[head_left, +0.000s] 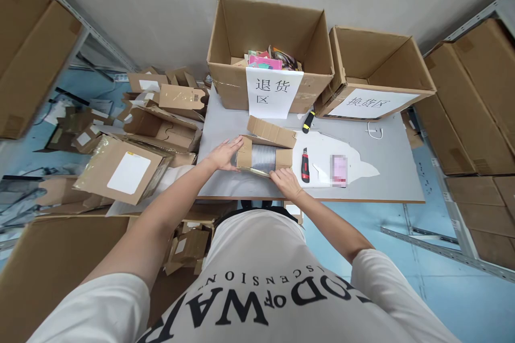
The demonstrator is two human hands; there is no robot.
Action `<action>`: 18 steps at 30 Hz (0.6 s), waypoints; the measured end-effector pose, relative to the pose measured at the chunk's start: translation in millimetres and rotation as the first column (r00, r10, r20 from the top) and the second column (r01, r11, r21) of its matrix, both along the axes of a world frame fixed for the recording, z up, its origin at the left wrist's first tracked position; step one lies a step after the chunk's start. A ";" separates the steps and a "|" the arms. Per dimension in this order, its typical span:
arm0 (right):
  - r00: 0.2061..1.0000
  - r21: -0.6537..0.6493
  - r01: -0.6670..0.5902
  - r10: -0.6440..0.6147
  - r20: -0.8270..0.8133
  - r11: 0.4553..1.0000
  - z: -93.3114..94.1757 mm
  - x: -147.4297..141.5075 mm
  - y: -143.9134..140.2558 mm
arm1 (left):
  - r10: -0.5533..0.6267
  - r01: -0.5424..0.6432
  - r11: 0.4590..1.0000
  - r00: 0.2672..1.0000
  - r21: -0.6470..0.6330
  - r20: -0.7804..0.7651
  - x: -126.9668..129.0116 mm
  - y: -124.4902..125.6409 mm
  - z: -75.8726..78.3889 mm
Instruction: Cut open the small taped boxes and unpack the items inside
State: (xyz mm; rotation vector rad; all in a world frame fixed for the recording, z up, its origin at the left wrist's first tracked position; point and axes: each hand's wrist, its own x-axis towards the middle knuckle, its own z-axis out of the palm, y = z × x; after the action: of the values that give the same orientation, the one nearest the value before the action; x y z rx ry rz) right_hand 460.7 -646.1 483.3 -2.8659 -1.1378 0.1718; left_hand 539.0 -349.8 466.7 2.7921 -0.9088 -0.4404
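Observation:
A small flat cardboard box lies open at the near edge of the grey table, its lid flap folded back. Inside it shows a grey, plastic-wrapped item. My left hand rests flat against the box's left end, fingers spread. My right hand presses on the box's near right corner. Just right of the box lies a red and black utility knife.
A large carton with a paper label and colourful items stands at the table's back; a second labelled carton is to its right. A black and yellow marker, white paper and a pink item lie on the table. Emptied parcels pile up left.

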 end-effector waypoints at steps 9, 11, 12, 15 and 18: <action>1.000 0.088 -0.016 0.014 0.023 0.996 -11.5 14.8 -8.7 | -0.022 0.021 0.995 1.000 0.102 0.014 0.8 -7.5 8.4; 1.000 0.125 -0.001 -0.001 0.013 0.992 -8.2 26.1 -12.2 | -0.063 0.060 0.988 0.998 0.144 0.014 4.6 -9.3 15.5; 1.000 0.141 0.008 -0.008 0.000 0.990 -6.2 30.9 -14.8 | -0.086 0.083 0.982 0.996 0.170 0.009 7.2 -10.2 20.0; 0.999 0.159 0.032 -0.025 -0.049 0.987 -0.3 39.1 -25.6 | -0.146 0.148 0.957 0.989 0.250 -0.025 17.8 -17.4 35.9; 0.996 0.125 0.052 -0.043 -0.073 0.991 5.2 39.4 -35.7 | -0.202 0.203 0.952 0.979 0.230 -0.025 29.6 -41.4 49.8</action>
State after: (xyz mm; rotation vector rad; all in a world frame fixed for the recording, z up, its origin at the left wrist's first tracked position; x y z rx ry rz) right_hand 500.2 -681.9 488.4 -2.7501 -1.0274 0.1896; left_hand 568.6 -391.2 516.5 2.9139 -1.2245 -0.6144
